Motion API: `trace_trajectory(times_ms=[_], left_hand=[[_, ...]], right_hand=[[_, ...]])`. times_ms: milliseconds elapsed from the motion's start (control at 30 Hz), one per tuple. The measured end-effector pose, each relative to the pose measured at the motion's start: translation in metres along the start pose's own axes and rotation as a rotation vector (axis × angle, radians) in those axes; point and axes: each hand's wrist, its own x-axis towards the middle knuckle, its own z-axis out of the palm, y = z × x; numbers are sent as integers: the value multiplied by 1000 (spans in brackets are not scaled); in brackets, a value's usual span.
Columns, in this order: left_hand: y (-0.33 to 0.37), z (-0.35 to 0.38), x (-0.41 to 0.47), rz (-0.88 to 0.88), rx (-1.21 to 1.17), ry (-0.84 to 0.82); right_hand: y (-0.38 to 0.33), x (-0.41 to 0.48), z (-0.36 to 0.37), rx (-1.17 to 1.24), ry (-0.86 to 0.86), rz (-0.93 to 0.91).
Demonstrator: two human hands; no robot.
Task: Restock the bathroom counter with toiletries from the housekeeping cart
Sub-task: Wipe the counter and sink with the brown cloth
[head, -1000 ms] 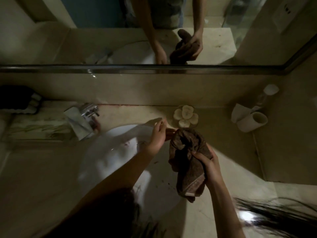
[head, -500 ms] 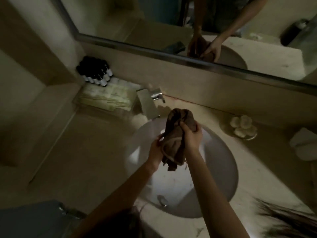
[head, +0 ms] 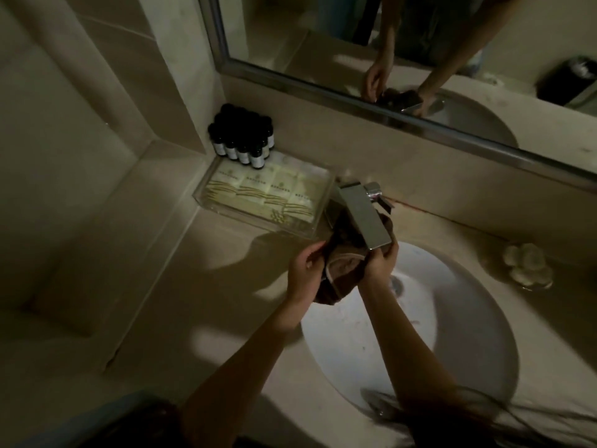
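A brown cloth [head: 339,273] is bunched under the spout of the steel faucet [head: 363,215], at the back rim of the white sink [head: 420,334]. My left hand [head: 305,274] grips the cloth's left side. My right hand [head: 381,261] grips its right side just below the spout's end. On the counter's back left corner stand several small dark toiletry bottles [head: 240,139] with white labels. In front of them a clear tray [head: 318,202] holds several pale toiletry packets [head: 258,192].
A wall mirror [head: 403,53] runs above the counter and reflects my hands. A pale flower-shaped soap dish [head: 526,261] sits right of the faucet. The beige counter [head: 193,286] extends left of the sink to a tiled wall.
The view swung left, bringing the bottles and tray into sight. Both hands moved the cloth back from over the basin to under and around the faucet spout.
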Motion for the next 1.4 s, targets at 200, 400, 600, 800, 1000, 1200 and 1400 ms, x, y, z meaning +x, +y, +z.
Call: trace_trajectory(times_ms=[200, 400, 600, 800, 1000, 1200, 1400], left_hand=[[-10, 6, 8, 47, 157, -211], [-25, 24, 18, 105, 347, -290], [-35, 59, 2, 44, 280, -341], [-22, 93, 2, 291, 360, -300], [-11, 117, 29, 509, 641, -267], [-42, 121, 24, 553, 683, -264], [-21, 120, 29, 569, 776, -288]], right_hand=[[21, 13, 21, -413, -93, -215], [2, 21, -8, -605, -271, -256], [-36, 61, -28, -1044, -496, -390], [-65, 86, -34, -881, -185, -523], [-76, 114, -27, -772, -329, -633], [-69, 122, -43, -923, -493, -686], [-79, 132, -24, -388, -612, -467]])
